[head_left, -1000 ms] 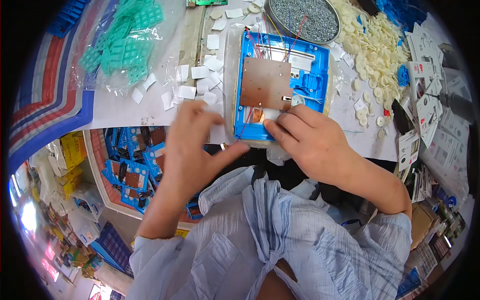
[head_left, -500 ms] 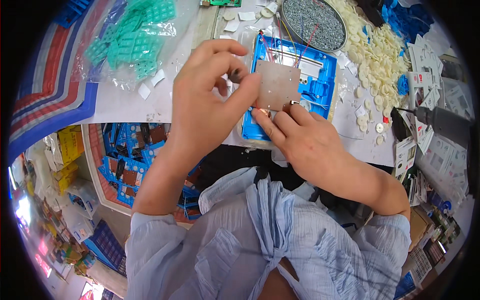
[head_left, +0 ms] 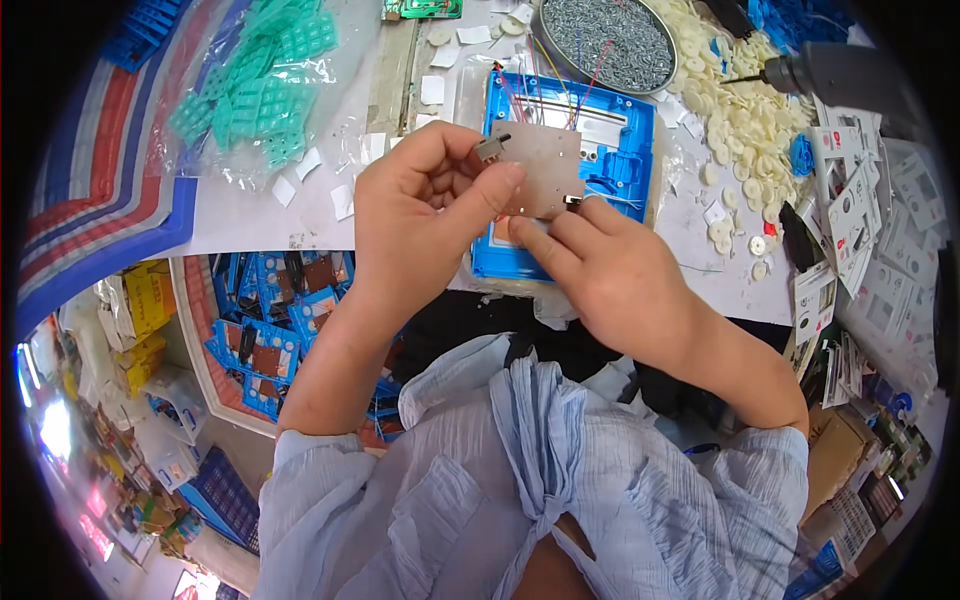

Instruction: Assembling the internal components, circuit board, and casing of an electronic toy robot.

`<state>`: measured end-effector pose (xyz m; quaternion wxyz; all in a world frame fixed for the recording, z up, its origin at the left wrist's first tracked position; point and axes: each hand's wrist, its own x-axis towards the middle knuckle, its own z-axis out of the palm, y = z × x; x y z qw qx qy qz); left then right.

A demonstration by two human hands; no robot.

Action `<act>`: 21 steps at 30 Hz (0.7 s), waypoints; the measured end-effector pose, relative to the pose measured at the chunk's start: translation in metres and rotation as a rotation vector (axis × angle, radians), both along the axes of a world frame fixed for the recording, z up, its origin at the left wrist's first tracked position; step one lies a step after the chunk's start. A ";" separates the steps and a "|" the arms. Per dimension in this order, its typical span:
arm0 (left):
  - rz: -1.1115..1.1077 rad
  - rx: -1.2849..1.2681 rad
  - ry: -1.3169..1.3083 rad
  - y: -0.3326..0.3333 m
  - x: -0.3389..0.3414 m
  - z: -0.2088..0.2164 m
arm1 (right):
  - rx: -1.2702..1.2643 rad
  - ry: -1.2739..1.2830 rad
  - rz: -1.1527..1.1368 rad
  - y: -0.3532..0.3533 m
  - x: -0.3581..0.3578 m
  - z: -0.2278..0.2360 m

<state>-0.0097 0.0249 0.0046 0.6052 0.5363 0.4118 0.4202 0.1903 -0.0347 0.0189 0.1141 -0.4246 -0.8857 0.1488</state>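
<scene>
A brown circuit board (head_left: 545, 170) is lifted at a slant over an open blue plastic case (head_left: 640, 140), with thin coloured wires running from its far side. My right hand (head_left: 625, 265) grips the board's near edge, beside a small black-and-silver part (head_left: 572, 200) at its corner. At the board's left edge, my left hand (head_left: 425, 195) is closed with fingers curled. Its fingertips pinch a small grey metal switch (head_left: 489, 149) with a black stub. The thumb overlaps the board; whether it touches is hard to tell.
A round tin of screws (head_left: 610, 45) stands behind the case. Cream plastic discs (head_left: 735, 120) heap to the right, under a dark electric screwdriver (head_left: 835, 75). Green keypads (head_left: 265, 95) in clear plastic lie left. A bin of blue assemblies (head_left: 265, 330) stands below the table edge.
My left hand has turned, so the small switch now shows clearly in its fingertips by the board. The electric screwdriver has swung farther back. The view has shifted slightly.
</scene>
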 end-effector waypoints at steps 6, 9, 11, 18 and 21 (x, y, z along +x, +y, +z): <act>-0.095 0.304 0.273 -0.004 0.000 0.007 | -0.013 0.039 -0.064 -0.005 -0.004 0.006; -0.228 0.424 0.337 -0.007 0.001 0.012 | 0.120 0.333 -0.166 0.002 0.020 0.020; -0.336 0.426 0.343 -0.010 0.005 0.018 | 0.006 0.502 -0.263 0.000 0.022 0.025; -0.293 0.643 0.380 -0.018 0.016 0.007 | -0.304 0.746 -0.494 -0.032 0.043 0.001; -0.390 0.859 0.635 -0.010 -0.021 0.000 | -0.435 0.906 -0.662 -0.044 0.042 -0.010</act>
